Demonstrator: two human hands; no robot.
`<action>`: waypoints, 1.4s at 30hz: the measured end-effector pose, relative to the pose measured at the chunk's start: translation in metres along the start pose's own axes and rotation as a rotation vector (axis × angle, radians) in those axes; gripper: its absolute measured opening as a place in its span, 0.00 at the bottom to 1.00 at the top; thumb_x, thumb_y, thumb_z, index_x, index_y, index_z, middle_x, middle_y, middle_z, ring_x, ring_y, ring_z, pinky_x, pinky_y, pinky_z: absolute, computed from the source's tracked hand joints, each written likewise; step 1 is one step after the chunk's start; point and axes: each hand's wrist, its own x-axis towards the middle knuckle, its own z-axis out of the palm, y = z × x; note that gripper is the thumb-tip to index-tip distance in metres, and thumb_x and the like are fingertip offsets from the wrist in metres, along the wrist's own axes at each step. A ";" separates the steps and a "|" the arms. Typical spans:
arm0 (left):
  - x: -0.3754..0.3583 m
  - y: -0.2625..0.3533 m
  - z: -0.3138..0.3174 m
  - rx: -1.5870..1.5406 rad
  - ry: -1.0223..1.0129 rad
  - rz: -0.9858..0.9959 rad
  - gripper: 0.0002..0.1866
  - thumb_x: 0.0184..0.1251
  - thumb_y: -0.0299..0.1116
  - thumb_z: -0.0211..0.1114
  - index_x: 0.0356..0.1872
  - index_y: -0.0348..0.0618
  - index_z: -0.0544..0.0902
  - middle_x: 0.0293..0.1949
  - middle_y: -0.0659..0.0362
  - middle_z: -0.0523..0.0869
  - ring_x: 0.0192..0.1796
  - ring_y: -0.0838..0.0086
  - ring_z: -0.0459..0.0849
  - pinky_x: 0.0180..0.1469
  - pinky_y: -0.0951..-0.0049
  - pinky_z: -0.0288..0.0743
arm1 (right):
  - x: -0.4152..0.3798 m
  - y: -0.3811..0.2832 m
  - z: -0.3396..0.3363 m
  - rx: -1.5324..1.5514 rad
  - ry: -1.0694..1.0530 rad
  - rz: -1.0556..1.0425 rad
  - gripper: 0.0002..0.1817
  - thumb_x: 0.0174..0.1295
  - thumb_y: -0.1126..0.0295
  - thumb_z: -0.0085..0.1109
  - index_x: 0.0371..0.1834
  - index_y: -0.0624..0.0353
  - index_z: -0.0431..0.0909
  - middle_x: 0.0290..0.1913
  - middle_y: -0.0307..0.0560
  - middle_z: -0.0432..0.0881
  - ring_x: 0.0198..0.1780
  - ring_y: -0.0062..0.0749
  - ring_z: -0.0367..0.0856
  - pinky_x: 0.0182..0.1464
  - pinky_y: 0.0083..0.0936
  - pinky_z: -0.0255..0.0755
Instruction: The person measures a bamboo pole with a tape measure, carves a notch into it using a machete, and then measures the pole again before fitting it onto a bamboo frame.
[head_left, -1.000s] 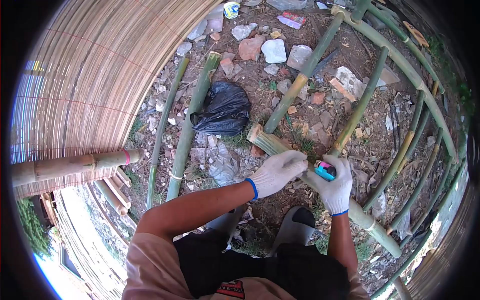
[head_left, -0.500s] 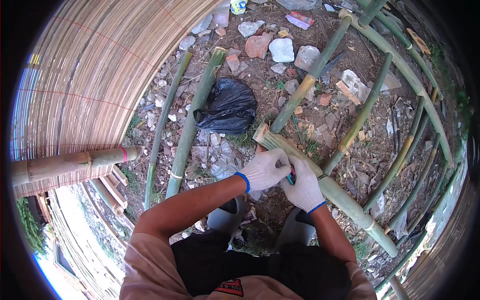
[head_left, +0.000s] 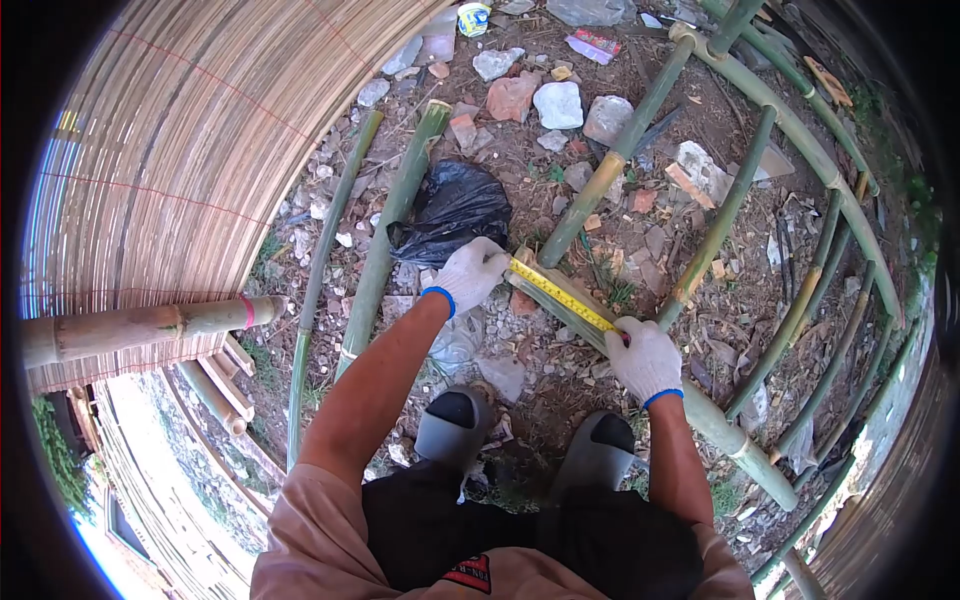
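A yellow tape measure (head_left: pixel 565 296) is drawn out along the cut end of a thick green bamboo pole (head_left: pixel 722 430). My left hand (head_left: pixel 470 274), in a white glove with a blue cuff, pinches the tape's free end by the pole's tip. At the other end, my right hand (head_left: pixel 645 358), gloved the same way, closes around the tape's case, which is mostly hidden by the fingers. The blade lies taut between both hands, over the pole's split or grooved upper stretch.
A black plastic bag (head_left: pixel 458 212) lies beyond my left hand. Two bamboo poles (head_left: pixel 395 215) rest to its left. A bamboo frame with crosspieces (head_left: pixel 720 240) spans the right side. Stones (head_left: pixel 558 105) and rubble cover the ground. A slatted bamboo screen (head_left: pixel 190 150) stands at upper left.
My hands were together over the pole and have moved apart. The left went left to the pole's tip, the right down and right, and the yellow blade now stretches between them.
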 end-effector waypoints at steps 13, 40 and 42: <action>-0.006 0.016 0.003 0.089 0.064 0.088 0.17 0.70 0.41 0.66 0.48 0.36 0.88 0.45 0.42 0.90 0.52 0.51 0.90 0.58 0.58 0.80 | -0.001 0.002 0.009 -0.008 0.116 0.054 0.13 0.66 0.57 0.61 0.38 0.51 0.91 0.36 0.60 0.88 0.39 0.59 0.89 0.46 0.51 0.84; -0.041 0.039 0.066 0.432 0.330 0.327 0.40 0.58 0.45 0.77 0.68 0.37 0.72 0.68 0.42 0.72 0.67 0.44 0.74 0.68 0.48 0.69 | -0.002 -0.007 0.006 -0.062 0.052 0.107 0.14 0.67 0.58 0.58 0.35 0.55 0.88 0.35 0.62 0.89 0.39 0.58 0.90 0.47 0.52 0.84; -0.041 0.038 0.066 0.430 0.337 0.337 0.40 0.58 0.46 0.77 0.68 0.37 0.72 0.68 0.43 0.72 0.67 0.44 0.73 0.68 0.48 0.69 | -0.001 -0.007 0.004 -0.061 0.048 0.104 0.15 0.66 0.58 0.57 0.35 0.55 0.88 0.34 0.61 0.89 0.39 0.58 0.90 0.47 0.52 0.84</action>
